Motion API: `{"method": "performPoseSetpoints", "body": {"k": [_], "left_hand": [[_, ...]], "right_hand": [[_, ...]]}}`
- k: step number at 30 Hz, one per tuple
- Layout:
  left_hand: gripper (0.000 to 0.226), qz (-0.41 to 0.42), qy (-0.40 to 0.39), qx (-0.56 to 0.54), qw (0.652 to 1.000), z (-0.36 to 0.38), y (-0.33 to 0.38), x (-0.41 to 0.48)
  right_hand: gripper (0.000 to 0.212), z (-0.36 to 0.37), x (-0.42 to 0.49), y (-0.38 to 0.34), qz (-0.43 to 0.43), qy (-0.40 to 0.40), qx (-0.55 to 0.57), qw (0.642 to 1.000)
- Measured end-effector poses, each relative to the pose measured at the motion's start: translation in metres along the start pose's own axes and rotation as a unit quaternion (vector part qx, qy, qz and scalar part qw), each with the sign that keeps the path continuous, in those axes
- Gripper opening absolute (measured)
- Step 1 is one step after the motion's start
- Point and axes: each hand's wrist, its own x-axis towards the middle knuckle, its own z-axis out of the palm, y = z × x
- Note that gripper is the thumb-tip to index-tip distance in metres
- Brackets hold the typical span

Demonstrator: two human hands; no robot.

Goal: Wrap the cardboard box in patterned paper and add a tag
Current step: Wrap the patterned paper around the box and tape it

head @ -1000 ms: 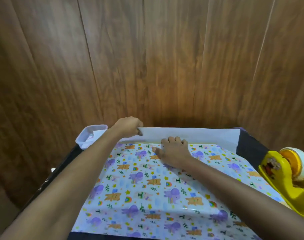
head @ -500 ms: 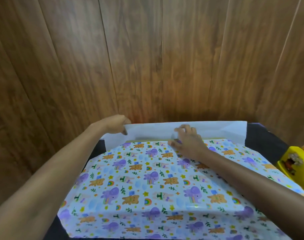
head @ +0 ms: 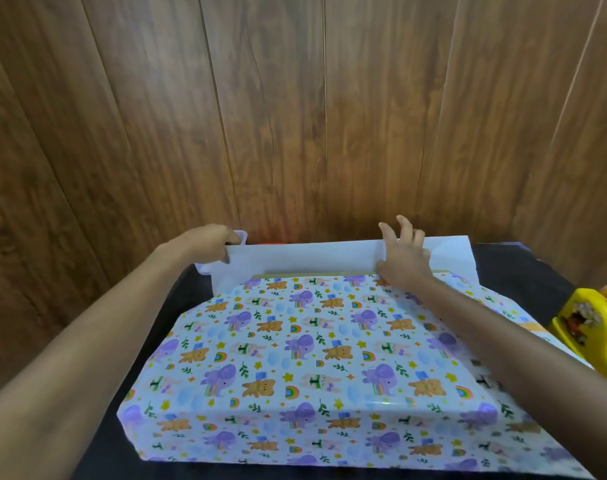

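The box (head: 305, 274) was set on the black tabletop (head: 523, 271) and draped in the patterned paper (head: 295, 358), only a thin strip of cardboard showing at its far edge. Beyond that strip the paper's far flap (head: 312, 256) was held upright, white side shown. Its left corner was pinched by the left hand (head: 215, 244); the right hand (head: 404, 259) was laid against it, fingers spread. The flap would need to be pulled taut, brought down evenly over the strip and creased before tape was taken from the yellow dispenser (head: 593, 327).
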Motion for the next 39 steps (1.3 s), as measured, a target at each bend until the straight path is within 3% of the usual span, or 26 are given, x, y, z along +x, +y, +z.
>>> {"method": "performPoseSetpoints", "body": {"k": [3,8,10,13,15,20,23,25,27,31,36,39], "left_hand": [[0.018,0.006,0.009,0.021,1.000,-0.005,0.005,-0.009],[0.024,-0.004,-0.002,0.058,0.998,-0.008,0.003,-0.012],[0.031,-0.016,0.001,0.047,0.999,-0.006,-0.001,-0.010],[0.030,-0.019,0.005,0.038,0.999,-0.005,-0.002,-0.011],[0.033,-0.025,0.008,0.025,0.999,-0.005,-0.003,-0.013],[0.041,-0.073,-0.015,0.037,0.997,-0.002,-0.003,-0.023],[0.043,-0.071,-0.047,0.030,0.996,-0.003,0.015,-0.021],[0.022,-0.020,-0.042,0.000,0.999,-0.005,0.044,-0.019],[0.027,0.020,-0.014,0.019,1.000,-0.003,0.077,-0.019],[0.007,0.035,0.111,0.074,0.991,0.009,0.119,-0.023],[0.010,0.063,0.229,0.134,0.962,0.038,0.137,-0.033],[0.018,0.046,0.215,0.157,0.963,0.045,0.131,-0.037]], "right_hand": [[0.071,-0.007,0.018,0.023,0.009,-0.053,-0.032,0.998],[0.040,-0.028,0.034,0.044,-0.039,-0.097,-0.060,0.993],[0.053,-0.034,0.040,0.047,-0.060,-0.110,-0.033,0.992],[0.083,-0.031,0.048,0.033,-0.063,-0.204,0.064,0.975],[0.082,-0.020,0.056,0.018,-0.052,-0.243,0.055,0.967],[0.031,-0.020,0.066,0.017,-0.071,-0.198,-0.115,0.971],[0.016,-0.029,0.062,0.028,-0.081,-0.175,-0.076,0.978],[0.018,-0.031,0.056,0.030,-0.087,-0.158,-0.036,0.983],[0.015,-0.030,0.051,0.033,-0.092,-0.140,-0.024,0.986],[0.021,-0.041,0.039,0.048,-0.082,-0.084,-0.057,0.991],[0.006,-0.051,0.011,0.061,-0.082,-0.005,-0.169,0.982],[0.008,-0.043,-0.005,0.069,-0.113,0.030,-0.192,0.974]]}}
